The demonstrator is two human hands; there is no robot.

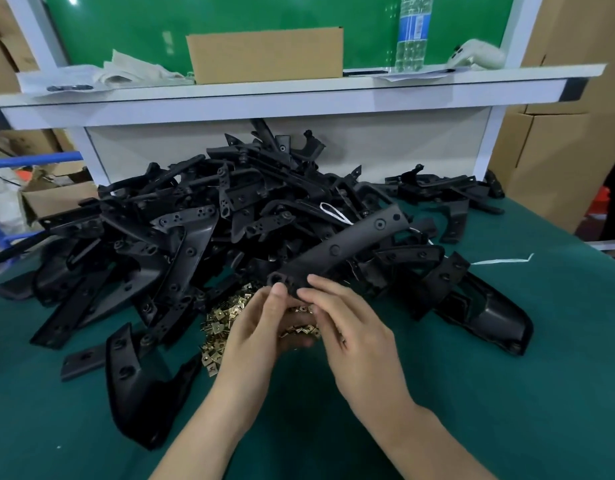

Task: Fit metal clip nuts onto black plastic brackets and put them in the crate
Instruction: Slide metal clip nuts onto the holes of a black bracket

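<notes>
The left hand [261,327] gripped the near end of the black bracket [344,247], thumb on top, clip nuts [300,330] cupped in its palm, and the right hand [354,334] pinched that same end between thumb and forefinger. The bracket angled up over the bracket pile [181,216], above the heap of loose nuts [219,320] on the green table [506,393].

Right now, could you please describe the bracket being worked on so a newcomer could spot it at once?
On the green table, black brackets lie heaped below the white shelf. At the heap's near edge, above brass clip nuts, one long bracket slants up rightward. Only it is pinched by left hand and right hand.
</notes>
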